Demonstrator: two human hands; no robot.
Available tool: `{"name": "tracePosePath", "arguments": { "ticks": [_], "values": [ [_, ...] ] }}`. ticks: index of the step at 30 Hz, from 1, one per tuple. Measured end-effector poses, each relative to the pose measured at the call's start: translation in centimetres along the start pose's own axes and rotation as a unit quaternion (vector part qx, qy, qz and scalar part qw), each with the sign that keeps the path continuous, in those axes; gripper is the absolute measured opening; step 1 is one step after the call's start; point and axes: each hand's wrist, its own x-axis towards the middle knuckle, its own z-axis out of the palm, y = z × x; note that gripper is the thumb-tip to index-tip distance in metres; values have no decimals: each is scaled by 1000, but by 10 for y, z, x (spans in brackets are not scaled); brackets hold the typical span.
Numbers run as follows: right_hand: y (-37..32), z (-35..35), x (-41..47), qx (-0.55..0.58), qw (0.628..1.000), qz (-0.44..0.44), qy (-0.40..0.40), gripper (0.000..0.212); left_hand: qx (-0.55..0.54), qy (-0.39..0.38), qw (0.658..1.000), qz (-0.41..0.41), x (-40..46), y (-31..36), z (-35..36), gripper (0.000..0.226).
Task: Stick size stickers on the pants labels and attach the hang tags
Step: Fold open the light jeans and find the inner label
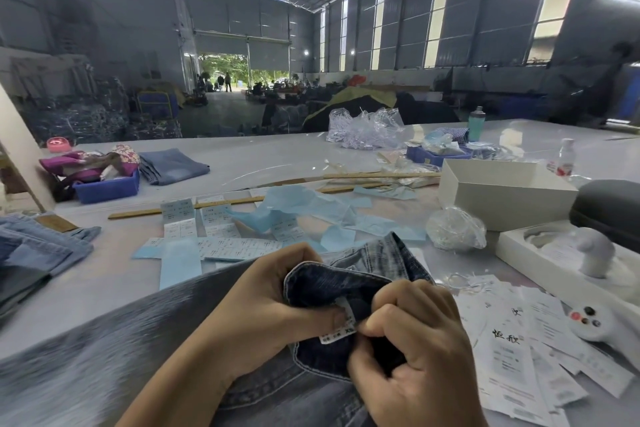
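Observation:
A pair of grey-blue denim pants (104, 340) lies across the table in front of me, its waistband (332, 284) folded up between my hands. My left hand (263, 308) grips the waistband, its thumb pressing a small white sewn-in label (341, 326) marked with a size. My right hand (415, 347) pinches the same label from the right with curled fingers. White hang tags (509, 354) with black characters lie spread to the right. Sticker sheets (221, 239) on pale blue backing lie just beyond the pants.
Folded jeans (38, 253) lie at the left edge, more (173, 165) by a blue bin (107, 187). An open white box (502, 191), plastic bags (453, 229), a white tagging device (595, 322), wooden sticks (194, 206) and bottles (476, 123) crowd the right and far side.

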Motion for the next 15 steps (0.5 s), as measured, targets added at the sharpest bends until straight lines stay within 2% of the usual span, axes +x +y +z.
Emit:
{"name": "tracePosePath", "arguments": {
  "ticks": [6, 9, 12, 15],
  "values": [
    [0, -1, 1, 10, 999, 39, -27, 13, 8, 1, 1000, -3, 1, -1, 1, 27],
    [-1, -5, 3, 17, 996, 71, -57, 5, 28, 13, 1000, -4, 1, 0, 4, 25],
    [-3, -10, 3, 25, 993, 81, -84, 6, 117, 23, 993, 4, -1, 2, 7, 25],
    [-2, -18, 4, 52, 988, 102, -102, 4, 251, 22, 968, 13, -2, 5, 10, 20]
  ]
}}
